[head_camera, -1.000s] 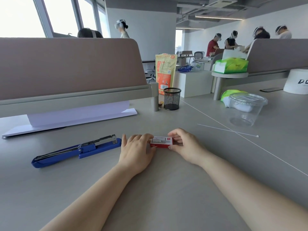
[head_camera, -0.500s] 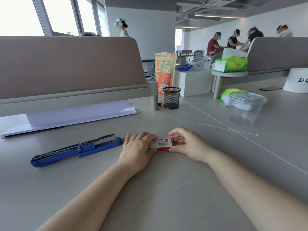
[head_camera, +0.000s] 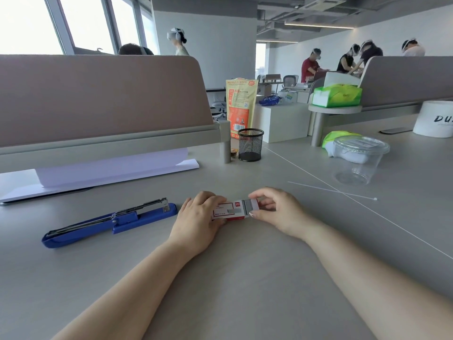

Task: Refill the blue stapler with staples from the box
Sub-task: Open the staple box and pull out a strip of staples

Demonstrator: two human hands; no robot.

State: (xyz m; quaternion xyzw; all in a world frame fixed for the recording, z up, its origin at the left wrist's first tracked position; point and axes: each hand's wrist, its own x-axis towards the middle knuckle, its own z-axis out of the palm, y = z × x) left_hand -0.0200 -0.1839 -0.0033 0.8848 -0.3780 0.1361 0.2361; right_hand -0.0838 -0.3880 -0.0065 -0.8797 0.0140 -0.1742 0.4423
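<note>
Left hand [head_camera: 196, 217] clamps staple box [head_camera: 226, 212] sleeve on table [head_camera: 232, 278] as anchor; right hand [head_camera: 277, 209] pinches inner tray [head_camera: 250, 207], sliding it right. Blue stapler [head_camera: 107, 220] lies open at left, prob. ready for loading.

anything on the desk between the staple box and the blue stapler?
Only the left hand itself, which holds the staple box on its stapler-facing side. Beyond the hand, the desk is bare up to the blue stapler, which lies open. The right hand is sliding the tray out.
</note>
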